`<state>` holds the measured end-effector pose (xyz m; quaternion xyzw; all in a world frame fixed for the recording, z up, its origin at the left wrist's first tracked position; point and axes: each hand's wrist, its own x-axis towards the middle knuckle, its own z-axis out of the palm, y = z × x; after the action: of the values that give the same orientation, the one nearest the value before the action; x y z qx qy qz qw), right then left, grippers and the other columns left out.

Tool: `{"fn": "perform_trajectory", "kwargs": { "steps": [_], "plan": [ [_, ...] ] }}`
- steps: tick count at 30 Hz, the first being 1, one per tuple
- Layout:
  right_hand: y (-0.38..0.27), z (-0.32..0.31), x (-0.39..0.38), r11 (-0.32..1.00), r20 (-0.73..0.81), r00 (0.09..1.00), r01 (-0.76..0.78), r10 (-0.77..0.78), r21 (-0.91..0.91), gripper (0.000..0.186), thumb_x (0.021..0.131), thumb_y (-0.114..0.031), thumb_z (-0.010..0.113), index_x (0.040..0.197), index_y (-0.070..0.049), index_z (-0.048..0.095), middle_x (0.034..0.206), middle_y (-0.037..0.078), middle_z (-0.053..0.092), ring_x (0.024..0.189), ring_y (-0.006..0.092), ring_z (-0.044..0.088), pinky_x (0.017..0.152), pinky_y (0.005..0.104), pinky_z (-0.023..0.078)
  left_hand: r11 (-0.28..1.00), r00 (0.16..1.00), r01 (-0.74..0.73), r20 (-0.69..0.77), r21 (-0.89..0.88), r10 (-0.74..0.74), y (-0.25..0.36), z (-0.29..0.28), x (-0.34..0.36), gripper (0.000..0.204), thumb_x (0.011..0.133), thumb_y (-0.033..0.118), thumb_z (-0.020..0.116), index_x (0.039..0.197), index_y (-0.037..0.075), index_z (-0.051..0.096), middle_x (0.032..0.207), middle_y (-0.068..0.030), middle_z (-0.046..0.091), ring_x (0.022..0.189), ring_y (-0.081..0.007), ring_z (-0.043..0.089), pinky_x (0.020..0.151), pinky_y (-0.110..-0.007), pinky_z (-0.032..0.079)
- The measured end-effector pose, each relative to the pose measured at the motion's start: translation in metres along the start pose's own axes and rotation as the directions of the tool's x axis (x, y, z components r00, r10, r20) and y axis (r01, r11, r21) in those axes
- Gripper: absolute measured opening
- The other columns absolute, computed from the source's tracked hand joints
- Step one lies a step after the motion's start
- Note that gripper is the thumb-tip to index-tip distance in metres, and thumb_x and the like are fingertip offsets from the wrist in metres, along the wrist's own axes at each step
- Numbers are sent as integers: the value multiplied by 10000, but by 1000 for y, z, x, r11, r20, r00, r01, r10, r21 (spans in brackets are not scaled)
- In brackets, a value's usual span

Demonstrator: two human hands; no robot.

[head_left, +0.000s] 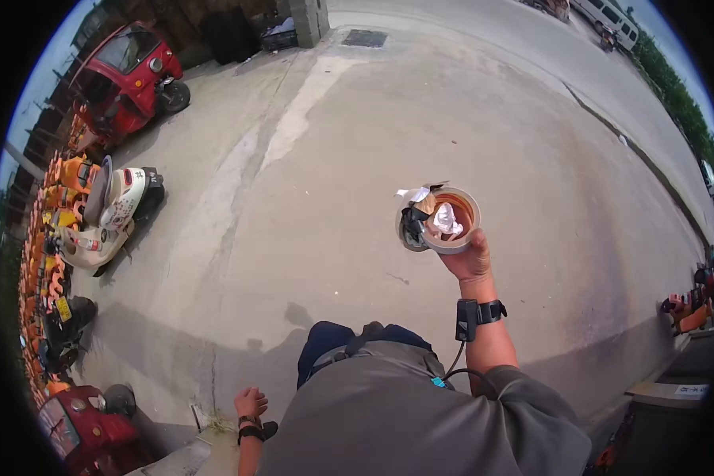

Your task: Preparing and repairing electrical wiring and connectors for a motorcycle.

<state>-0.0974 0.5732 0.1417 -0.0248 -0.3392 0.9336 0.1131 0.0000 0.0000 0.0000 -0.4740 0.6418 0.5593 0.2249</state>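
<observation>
My right hand (473,255) grips a round, grey-rimmed thing with a brown inside (467,205), perhaps a tape roll or a tub, held out over the concrete ground. Crumpled white paper (446,218) and dark crumpled scraps (412,224) sit in or against it; exactly how they are stacked I cannot tell. A dark device is strapped to my right wrist. Down at my left side, my left hand (250,403) hangs with loosely bent fingers and holds nothing, a dark band and device on its wrist.
A red covered three-wheeler (127,67), a cream scooter (95,238), a row of orange vehicles and another red vehicle (83,428) line the left. A concrete pillar (305,24) stands at the back. At right lie a road (484,24) with parked vehicles and more scooters (690,309).
</observation>
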Motion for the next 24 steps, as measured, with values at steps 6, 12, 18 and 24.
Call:
{"fn": "perform_trajectory", "kwargs": {
  "steps": [6, 12, 18, 24],
  "plan": [
    [9, -13, 24, 1000, 75, 997, -14, 15, -6, 939, 568, -490, 810, 1324, -108, 407, 1338, 50, 437, 1257, 236, 389, 1061, 418, 316, 931, 927, 174, -266, -321, -265, -104, -80, -26, 154, 839, 148, 551, 888, 10, 502, 695, -131, 550, 454, -212, 513, 367, -317, 378],
    [41, -31, 116, 997, 32, 996, -79, 79, 1, 934, 566, -495, 812, 1315, -97, 421, 1326, 43, 453, 1238, 228, 409, 1047, 413, 329, 998, 997, -56, -60, 30, 58, 52, 70, 86, 243, 807, 148, 595, 983, -19, 585, 722, -107, 604, 547, -197, 601, 428, -287, 452],
    [61, -63, 245, 1000, -64, 998, -7, 8, 27, 920, 577, -491, 809, 1318, -114, 417, 1332, 48, 446, 1235, 236, 414, 1042, 431, 332, 716, 808, -589, 281, 374, 518, 333, 219, 171, 358, 793, 199, 656, 1034, -56, 584, 766, -91, 641, 636, -132, 600, 579, -265, 482],
    [60, -117, 393, 998, -118, 992, -34, 39, 45, 902, 570, -476, 817, 1311, -142, 426, 1319, 49, 455, 1220, 242, 428, 1015, 435, 372, 711, 779, -626, 229, 319, 584, 454, 320, 233, 375, 795, 194, 659, 1062, -56, 579, 770, -96, 646, 669, -136, 607, 616, -263, 485]
  ]
}}
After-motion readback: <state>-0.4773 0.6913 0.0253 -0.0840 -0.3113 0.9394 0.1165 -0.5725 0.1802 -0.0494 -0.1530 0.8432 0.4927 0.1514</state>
